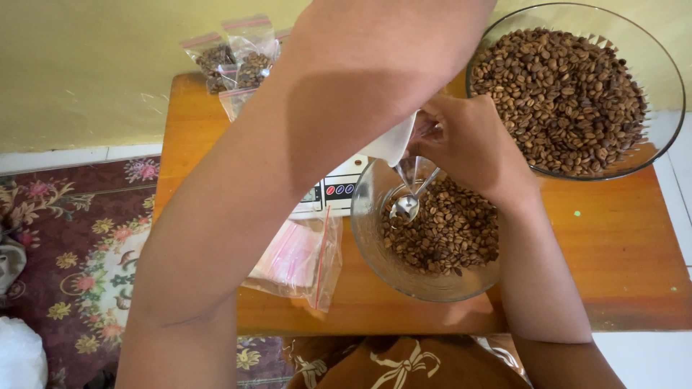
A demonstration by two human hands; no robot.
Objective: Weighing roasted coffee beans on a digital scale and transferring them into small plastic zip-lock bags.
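Spoon (408, 204) below right hand (468, 144)

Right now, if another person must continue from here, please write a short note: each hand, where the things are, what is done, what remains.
Right hand: holds a metal spoon over the small glass bowl of coffee beans.
Left hand: hidden behind the forearm, apparently at a white object; grip unclear.
Large bowl of beans: far right.
Scale: beside the small bowl.
Done: filled bags at far edge.
Left: empty zip bags near the scale.
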